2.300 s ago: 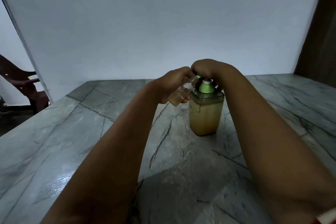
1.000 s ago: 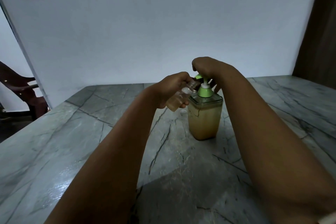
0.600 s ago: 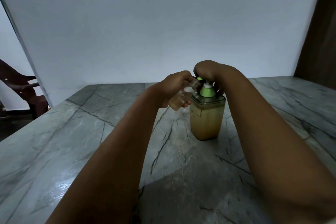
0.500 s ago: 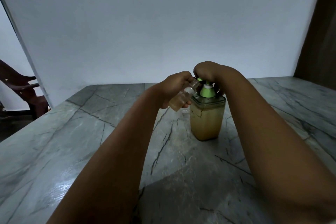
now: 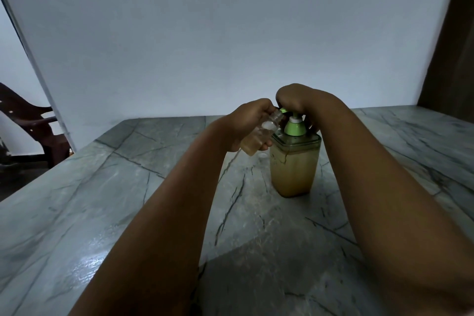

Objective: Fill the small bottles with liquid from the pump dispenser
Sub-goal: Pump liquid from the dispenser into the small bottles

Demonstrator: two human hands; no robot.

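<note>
The pump dispenser (image 5: 294, 161) stands upright on the table, right of centre: a clear squarish container roughly three-quarters full of cloudy tan liquid, with a green collar and white pump stem. Just left of its top, a small clear bottle (image 5: 259, 136), held tilted with its open neck towards the green nozzle, holds tan liquid in its lower part.

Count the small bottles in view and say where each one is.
1. The small bottle is tilted in the left hand, its mouth at the green spout of the dispenser. Others may be hidden behind the arms.
</note>
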